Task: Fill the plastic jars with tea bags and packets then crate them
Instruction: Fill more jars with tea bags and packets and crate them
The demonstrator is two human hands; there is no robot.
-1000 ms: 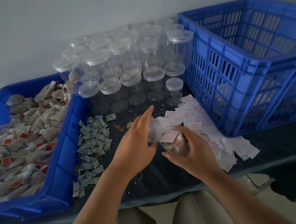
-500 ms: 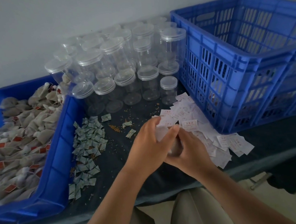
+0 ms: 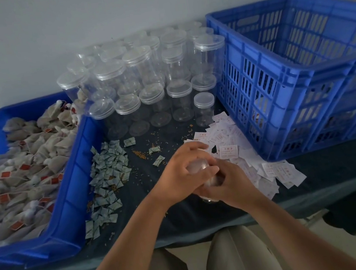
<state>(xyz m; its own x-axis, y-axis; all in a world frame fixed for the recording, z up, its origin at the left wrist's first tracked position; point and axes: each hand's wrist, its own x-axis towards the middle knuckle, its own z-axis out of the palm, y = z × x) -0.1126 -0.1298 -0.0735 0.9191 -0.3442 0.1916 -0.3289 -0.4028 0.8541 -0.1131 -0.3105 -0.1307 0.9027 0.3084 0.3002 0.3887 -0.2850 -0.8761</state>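
I see both hands meeting over the middle of a dark-covered table (image 3: pixel 172 219), close to its near edge. The left hand (image 3: pixel 183 176) curls its fingers and thumb over the top end of a clear jar (image 3: pixel 215 180). The right hand (image 3: pixel 230 188) wraps around the jar's body from below, so the jar lies tilted and mostly hidden between them. I cannot tell what is inside it. Just beyond the hands, white packets (image 3: pixel 229 150) with red print lie in a loose heap that spreads to the right, up against a large blue crate (image 3: pixel 286 107). The crate has slotted walls, and I cannot make out what is in it. To the left of the hands, small green packets (image 3: pixel 107 175) lie scattered in a band beside a blue bin (image 3: pixel 74 178). The bin is heaped with tea bags (image 3: pixel 29 165) that carry red tags. Brown crumbs (image 3: pixel 140 154) dot the cloth between the two packet piles. At the back, against a pale wall, stands a cluster of empty lidded jars (image 3: pixel 179 103) of mixed heights, between the bin and the crate.
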